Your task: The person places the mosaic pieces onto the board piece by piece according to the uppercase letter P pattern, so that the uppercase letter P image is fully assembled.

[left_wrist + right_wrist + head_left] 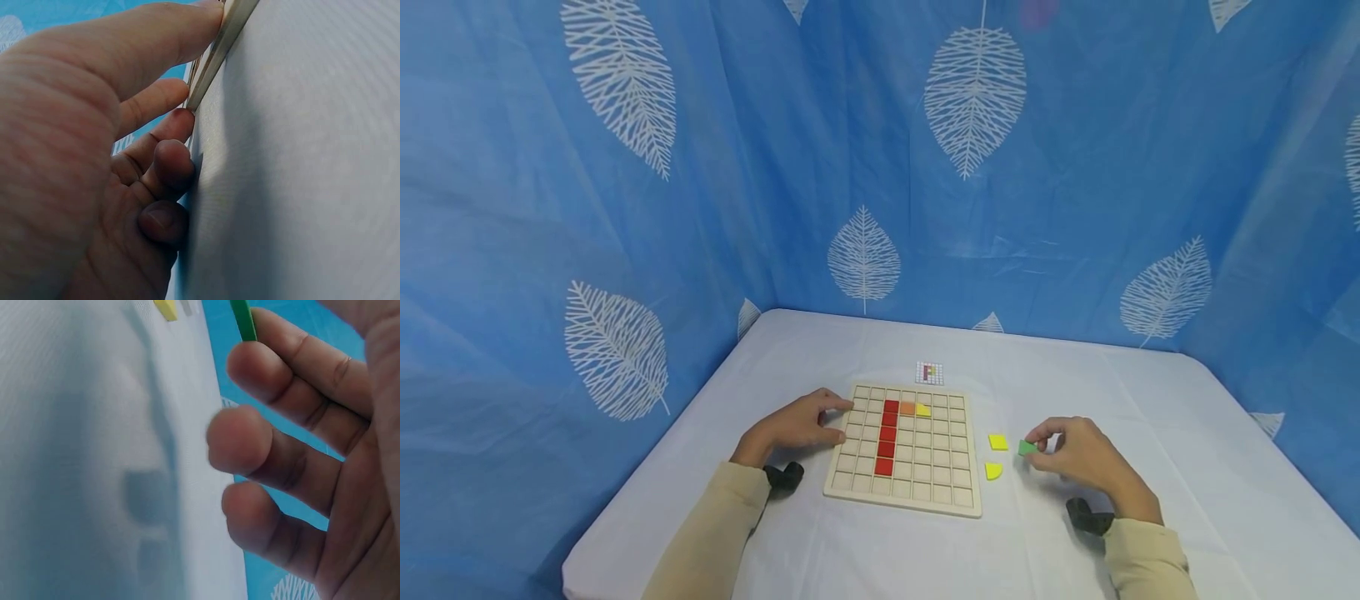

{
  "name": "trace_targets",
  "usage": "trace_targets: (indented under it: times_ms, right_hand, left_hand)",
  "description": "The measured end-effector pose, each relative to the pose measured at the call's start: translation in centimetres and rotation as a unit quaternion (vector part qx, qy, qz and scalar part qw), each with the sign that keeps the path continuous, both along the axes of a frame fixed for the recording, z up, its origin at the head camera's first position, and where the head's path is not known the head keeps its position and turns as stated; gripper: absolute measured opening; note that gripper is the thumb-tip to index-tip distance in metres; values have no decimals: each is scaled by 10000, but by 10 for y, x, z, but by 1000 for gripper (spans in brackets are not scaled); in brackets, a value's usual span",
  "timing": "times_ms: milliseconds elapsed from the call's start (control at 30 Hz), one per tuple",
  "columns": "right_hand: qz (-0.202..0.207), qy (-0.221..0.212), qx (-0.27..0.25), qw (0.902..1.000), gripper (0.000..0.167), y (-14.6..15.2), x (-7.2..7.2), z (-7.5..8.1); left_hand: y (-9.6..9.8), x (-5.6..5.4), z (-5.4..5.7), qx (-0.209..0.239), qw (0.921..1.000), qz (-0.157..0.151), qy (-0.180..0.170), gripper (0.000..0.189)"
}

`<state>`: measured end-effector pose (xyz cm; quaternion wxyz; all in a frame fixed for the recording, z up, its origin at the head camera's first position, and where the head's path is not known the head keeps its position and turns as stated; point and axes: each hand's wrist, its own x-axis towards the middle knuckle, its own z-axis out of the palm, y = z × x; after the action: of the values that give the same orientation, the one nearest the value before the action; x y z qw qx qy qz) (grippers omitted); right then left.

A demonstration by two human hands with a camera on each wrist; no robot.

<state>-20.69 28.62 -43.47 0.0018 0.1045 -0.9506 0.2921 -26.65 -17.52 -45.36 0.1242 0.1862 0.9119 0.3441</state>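
My right hand (1081,454) pinches a small green tile (1027,448) between thumb and fingertips, just above the cloth right of the board. In the right wrist view the green tile (243,319) shows edge-on, with the other fingers loosely bent below it. My left hand (796,421) rests at the left edge of the wooden grid board (917,503). Its thumb and fingertips touch the board's edge (212,62) in the left wrist view. On the board, red square tiles (887,434) form a column, with an orange tile (907,408) and a yellow tile (923,410) to the right of its top.
Between board and right hand lie a yellow square tile (997,442) and a yellow round-cornered tile (993,471). A small pattern card (929,372) lies behind the board. White cloth (1075,375) covers the table; blue leaf-print curtains (790,167) hang around it.
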Motion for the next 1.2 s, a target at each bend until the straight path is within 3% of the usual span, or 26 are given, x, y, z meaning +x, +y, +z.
trace_targets:
  times_ms: [433, 600, 800, 1000, 1200]
  right_hand:
    - [160, 679, 232, 9973, 19, -16, -5, 10]
    - [408, 1025, 217, 9937, 17, -22, -9, 12]
    - [777, 1623, 226, 9834, 19, -34, -15, 22]
    - [1126, 2263, 275, 9671, 22, -45, -20, 34]
    - [1176, 2496, 196, 9610, 20, -59, -22, 38]
  left_hand:
    - [-1, 0, 3, -14, 10000, 61, -25, 57]
    - [-2, 1, 4, -57, 10000, 73, -24, 58]
    - [-3, 1, 4, -74, 9999, 114, -54, 58]
    - [-2, 1, 3, -113, 9999, 103, -36, 57]
    - [-2, 0, 2, -85, 10000, -41, 29, 57]
